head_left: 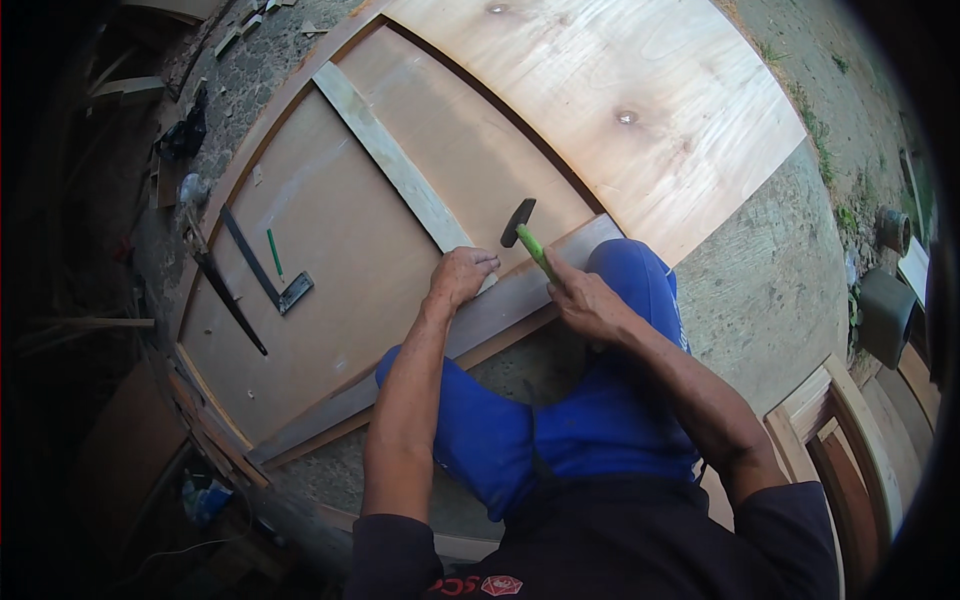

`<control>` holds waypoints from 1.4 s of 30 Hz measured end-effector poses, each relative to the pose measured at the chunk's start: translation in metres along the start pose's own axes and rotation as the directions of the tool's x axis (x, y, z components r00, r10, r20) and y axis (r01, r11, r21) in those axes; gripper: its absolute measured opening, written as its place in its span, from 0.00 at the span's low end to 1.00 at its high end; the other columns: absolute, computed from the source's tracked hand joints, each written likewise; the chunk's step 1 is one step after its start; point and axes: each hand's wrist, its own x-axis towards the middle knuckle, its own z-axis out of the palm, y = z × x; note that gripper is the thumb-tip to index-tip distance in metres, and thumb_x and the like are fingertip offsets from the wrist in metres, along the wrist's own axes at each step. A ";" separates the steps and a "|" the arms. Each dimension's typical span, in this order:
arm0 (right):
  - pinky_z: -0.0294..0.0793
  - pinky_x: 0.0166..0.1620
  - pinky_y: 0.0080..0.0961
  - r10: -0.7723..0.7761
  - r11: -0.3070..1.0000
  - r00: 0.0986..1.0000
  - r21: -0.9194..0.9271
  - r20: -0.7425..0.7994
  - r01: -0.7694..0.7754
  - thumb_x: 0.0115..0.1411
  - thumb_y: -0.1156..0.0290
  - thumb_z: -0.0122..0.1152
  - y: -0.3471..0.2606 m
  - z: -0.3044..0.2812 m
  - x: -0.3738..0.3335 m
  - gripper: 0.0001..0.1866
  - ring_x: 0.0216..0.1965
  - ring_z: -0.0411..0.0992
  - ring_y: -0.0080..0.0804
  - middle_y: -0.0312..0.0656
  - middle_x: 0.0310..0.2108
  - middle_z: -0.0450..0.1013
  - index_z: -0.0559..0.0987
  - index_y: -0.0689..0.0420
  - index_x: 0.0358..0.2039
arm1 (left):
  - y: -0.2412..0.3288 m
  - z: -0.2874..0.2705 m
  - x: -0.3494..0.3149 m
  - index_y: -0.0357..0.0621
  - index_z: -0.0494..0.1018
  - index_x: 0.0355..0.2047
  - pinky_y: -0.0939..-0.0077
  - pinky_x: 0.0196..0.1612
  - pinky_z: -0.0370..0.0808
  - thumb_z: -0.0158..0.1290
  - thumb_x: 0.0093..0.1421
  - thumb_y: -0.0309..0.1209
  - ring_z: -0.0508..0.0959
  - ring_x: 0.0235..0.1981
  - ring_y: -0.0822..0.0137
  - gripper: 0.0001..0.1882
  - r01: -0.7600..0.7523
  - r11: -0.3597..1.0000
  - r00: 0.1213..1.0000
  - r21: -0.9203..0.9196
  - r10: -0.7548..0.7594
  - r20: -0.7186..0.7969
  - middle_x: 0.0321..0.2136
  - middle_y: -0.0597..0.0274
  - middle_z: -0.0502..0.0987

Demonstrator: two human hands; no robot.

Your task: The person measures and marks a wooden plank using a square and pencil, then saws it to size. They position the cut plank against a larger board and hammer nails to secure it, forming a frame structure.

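My right hand is wrapped round the green handle of a hammer. The dark hammer head is raised over a shallow wooden frame with a plywood panel. A pale wooden slat crosses the panel to the frame's near rail. At the slat's near end rests my left hand, its fingers pinched together. Whatever is between those fingertips is too small to make out. The hammer head is apart from my left hand, to its right.
On the panel's left lie a try square, a green pencil and a handsaw. A large plywood sheet adjoins the frame's far right side. My blue-clad knees are against the near rail. Another wooden frame stands at lower right.
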 end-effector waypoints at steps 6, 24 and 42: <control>0.71 0.52 0.54 -0.032 0.998 0.998 -0.049 0.055 0.034 0.70 0.67 0.47 0.002 0.003 0.011 0.29 0.49 0.74 0.67 0.69 0.44 0.75 0.56 0.61 0.69 | -0.004 -0.004 0.003 0.46 0.84 0.44 0.65 0.47 0.77 0.57 0.62 0.41 0.83 0.42 0.57 0.16 0.038 0.999 0.997 0.005 -0.038 0.065 0.39 0.54 0.85; 0.74 0.54 0.51 -0.035 0.999 0.996 -0.027 0.085 0.037 0.69 0.68 0.47 0.003 -0.008 0.020 0.26 0.50 0.75 0.63 0.67 0.48 0.75 0.62 0.59 0.66 | -0.003 0.000 0.001 0.46 0.84 0.43 0.64 0.47 0.78 0.58 0.61 0.40 0.84 0.41 0.57 0.15 -0.001 1.000 1.000 0.021 0.000 0.027 0.38 0.53 0.85; 0.80 0.26 0.41 0.143 0.986 0.980 0.066 0.141 -0.153 0.69 0.70 0.47 -0.031 -0.031 0.017 0.22 0.22 0.78 0.49 0.59 0.32 0.78 0.67 0.60 0.61 | 0.013 0.024 -0.017 0.46 0.72 0.42 0.49 0.44 0.77 0.60 0.60 0.42 0.82 0.40 0.40 0.16 0.112 0.990 0.949 0.092 -0.079 -0.307 0.34 0.44 0.83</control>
